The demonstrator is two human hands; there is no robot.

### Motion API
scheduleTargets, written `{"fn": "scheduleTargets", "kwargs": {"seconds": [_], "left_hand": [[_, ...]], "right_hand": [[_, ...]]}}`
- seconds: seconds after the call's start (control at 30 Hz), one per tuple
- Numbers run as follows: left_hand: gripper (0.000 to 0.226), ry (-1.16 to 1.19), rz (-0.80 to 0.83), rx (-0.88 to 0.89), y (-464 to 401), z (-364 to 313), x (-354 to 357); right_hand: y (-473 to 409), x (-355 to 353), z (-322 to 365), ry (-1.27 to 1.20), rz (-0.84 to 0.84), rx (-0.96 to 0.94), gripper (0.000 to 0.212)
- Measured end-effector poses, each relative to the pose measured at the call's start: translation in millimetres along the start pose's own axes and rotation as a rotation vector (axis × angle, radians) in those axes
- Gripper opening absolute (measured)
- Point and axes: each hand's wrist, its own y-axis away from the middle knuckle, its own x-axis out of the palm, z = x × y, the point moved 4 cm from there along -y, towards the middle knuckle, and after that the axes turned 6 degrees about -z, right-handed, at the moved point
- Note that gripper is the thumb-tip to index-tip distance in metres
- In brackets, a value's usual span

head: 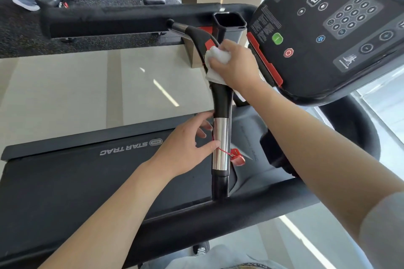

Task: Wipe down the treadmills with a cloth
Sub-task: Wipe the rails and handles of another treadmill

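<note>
Landmark: handlebar (pixel 220 102) of the treadmill (pixel 109 179). Nearest, left hand (pixel 188 148) beside its metal section — fingers loose, thumb touching the steel, gripping nothing. A red clip (pixel 237 157) hangs just right of that section. Further up the handlebar, right hand (pixel 235 65) clamps a bunched white cloth (pixel 218 59) against the black grip. Beyond and right, the console (pixel 341 28). Judgement: wiping under way on the handlebar — console, belt and other treadmills probably left
</note>
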Motion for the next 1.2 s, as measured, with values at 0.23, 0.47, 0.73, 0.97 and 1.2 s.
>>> {"fn": "scheduleTargets", "kwargs": {"seconds": [0.23,0.47,0.73,0.97,1.2], "left_hand": [[0.065,-0.003,-0.003,0.007,0.1,1.1,0.8],[0.058,0.008,0.001,-0.013,-2.7,3.5,2.5],[0.058,0.021,0.006,-0.036,-2.2,1.4,2.1],[0.041,0.029,-0.018,-0.04,-4.4,0.4,1.8],[0.028,-0.018,-0.008,-0.058,-4.1,-3.3,2.0]], "right_hand": [[55.6,-5.6,1.6,0.043,-0.035,-0.048,0.023],[65.8,-5.2,3.8,-0.008,-0.003,-0.082,0.025],[10.5,-1.9,-2.2,-0.048,0.004,0.056,0.027],[111.1,-9.7,9.0,-0.041,-0.031,0.012,0.023],[122.6,-12.6,11.8,-0.041,0.0,-0.069,0.025]]}}
